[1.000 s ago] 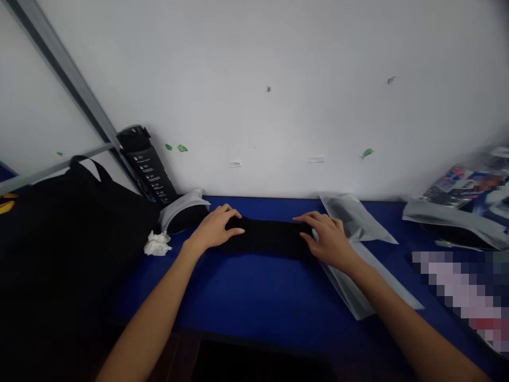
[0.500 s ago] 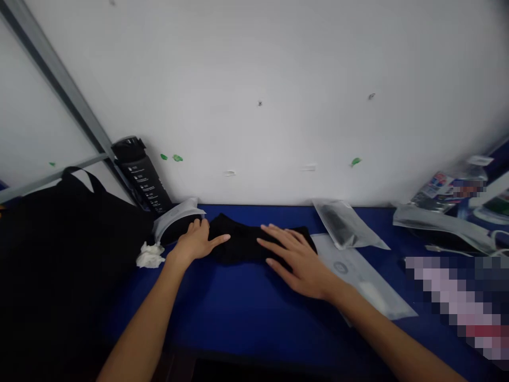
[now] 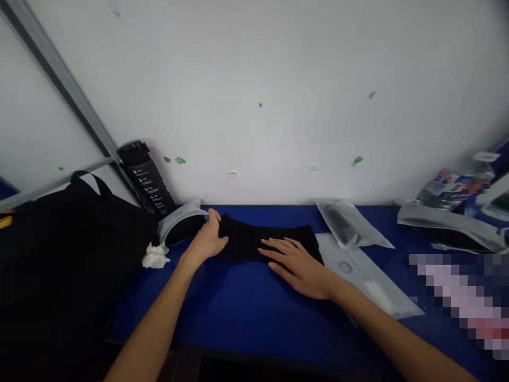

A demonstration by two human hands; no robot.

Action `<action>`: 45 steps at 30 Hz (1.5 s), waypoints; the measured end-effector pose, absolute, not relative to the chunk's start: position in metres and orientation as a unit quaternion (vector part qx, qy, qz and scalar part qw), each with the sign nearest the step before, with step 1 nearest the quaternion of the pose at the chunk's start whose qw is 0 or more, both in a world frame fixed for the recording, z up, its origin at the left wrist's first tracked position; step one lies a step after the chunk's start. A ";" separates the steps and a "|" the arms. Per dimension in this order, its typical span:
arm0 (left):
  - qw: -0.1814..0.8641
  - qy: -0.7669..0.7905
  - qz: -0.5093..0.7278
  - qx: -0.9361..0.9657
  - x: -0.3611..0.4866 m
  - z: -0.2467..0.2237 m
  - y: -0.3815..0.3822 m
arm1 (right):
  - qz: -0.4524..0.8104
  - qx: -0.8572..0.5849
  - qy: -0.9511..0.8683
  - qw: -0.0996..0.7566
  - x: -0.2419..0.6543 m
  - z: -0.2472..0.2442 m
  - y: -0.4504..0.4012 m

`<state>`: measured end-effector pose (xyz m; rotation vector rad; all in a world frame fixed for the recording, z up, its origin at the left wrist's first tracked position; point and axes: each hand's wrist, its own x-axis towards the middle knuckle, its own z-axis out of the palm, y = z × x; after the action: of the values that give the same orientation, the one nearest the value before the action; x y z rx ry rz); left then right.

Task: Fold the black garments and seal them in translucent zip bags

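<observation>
A black cloth is laid out lengthwise on the blue table, forming a long dark strip. At its left end, my left hand has its thumb and fingers closed on the edge of the fabric. My right hand rests flat on the cloth's right part, palm down with the fingers stretched out. Under and beyond the cloth's right end lies a flat frosted plastic bag with a round printed mark.
Left stand a black bag, a black bottle and crumpled white tissue. An open frosted pouch is behind my left hand. Right are another frosted pouch, a third pouch and a clear bottle. A white wall backs the table.
My left hand has shifted slightly right, and its thumb has drawn in against the cloth's left end. My right hand stays flat on the fabric. The view has moved a little.
</observation>
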<state>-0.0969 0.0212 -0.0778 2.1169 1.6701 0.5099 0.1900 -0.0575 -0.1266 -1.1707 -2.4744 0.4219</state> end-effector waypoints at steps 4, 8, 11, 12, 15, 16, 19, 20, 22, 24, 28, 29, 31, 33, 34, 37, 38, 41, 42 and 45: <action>0.139 0.537 0.352 0.754 -0.077 -0.073 0.015 | 0.135 -0.406 -0.886 0.181 0.183 -0.129 -0.062; 0.238 0.395 0.339 0.820 -0.049 -0.075 -0.005 | 0.116 -0.408 -0.874 0.238 0.175 -0.134 -0.061; 0.304 0.339 0.216 0.864 -0.035 -0.083 -0.020 | 0.083 -0.494 -0.779 0.379 0.179 -0.133 -0.057; 0.301 0.336 0.203 0.869 -0.032 -0.086 -0.023 | 0.068 -0.520 -0.741 0.420 0.181 -0.130 -0.055; 0.288 0.341 0.223 0.867 -0.028 -0.094 -0.024 | 0.041 -0.521 -0.718 0.460 0.191 -0.120 -0.055; 0.292 0.340 0.237 0.862 -0.027 -0.096 -0.023 | 0.042 -0.500 -0.739 0.450 0.193 -0.118 -0.055; 0.269 0.359 0.287 0.847 -0.029 -0.101 -0.016 | 0.063 -0.448 -0.808 0.377 0.193 -0.118 -0.058; 0.237 0.383 0.298 0.842 -0.031 -0.103 -0.014 | 0.066 -0.443 -0.824 0.347 0.192 -0.121 -0.059; 0.166 0.450 0.293 0.827 -0.036 -0.105 -0.010 | 0.071 -0.443 -0.842 0.300 0.190 -0.126 -0.060; 0.137 0.517 0.255 0.806 -0.042 -0.106 -0.005 | 0.072 -0.448 -0.847 0.276 0.190 -0.129 -0.059; 0.206 0.580 0.173 0.769 -0.055 -0.104 0.003 | 0.047 -0.450 -0.846 0.282 0.196 -0.125 -0.057; 0.221 0.583 0.163 0.765 -0.057 -0.103 0.005 | 0.039 -0.450 -0.843 0.291 0.198 -0.122 -0.057; 0.237 0.588 0.162 0.757 -0.062 -0.099 0.009 | 0.035 -0.452 -0.839 0.302 0.200 -0.118 -0.055; 0.224 0.604 0.181 0.743 -0.067 -0.094 0.013 | 0.057 -0.444 -0.844 0.296 0.201 -0.115 -0.055; 0.208 0.616 0.194 0.734 -0.069 -0.092 0.014 | 0.077 -0.434 -0.851 0.286 0.200 -0.115 -0.056; 0.149 0.632 0.253 0.717 -0.071 -0.086 0.016 | 0.141 -0.396 -0.874 0.245 0.194 -0.116 -0.061; 0.136 0.618 0.282 0.721 -0.069 -0.084 0.015 | 0.160 -0.386 -0.878 0.232 0.191 -0.116 -0.063; 0.164 0.511 0.360 0.763 -0.057 -0.083 0.006 | 0.201 -0.362 -0.885 0.213 0.184 -0.119 -0.067; 0.204 0.467 0.357 0.782 -0.052 -0.084 0.002 | 0.208 -0.355 -0.884 0.221 0.183 -0.119 -0.067; 0.324 0.377 0.255 0.829 -0.038 -0.087 -0.012 | 0.209 -0.340 -0.873 0.281 0.189 -0.115 -0.062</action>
<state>-0.0384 -0.0118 -0.0866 2.1754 0.9900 0.6680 0.1890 -0.0620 -0.1151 -0.9120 -2.3380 0.5593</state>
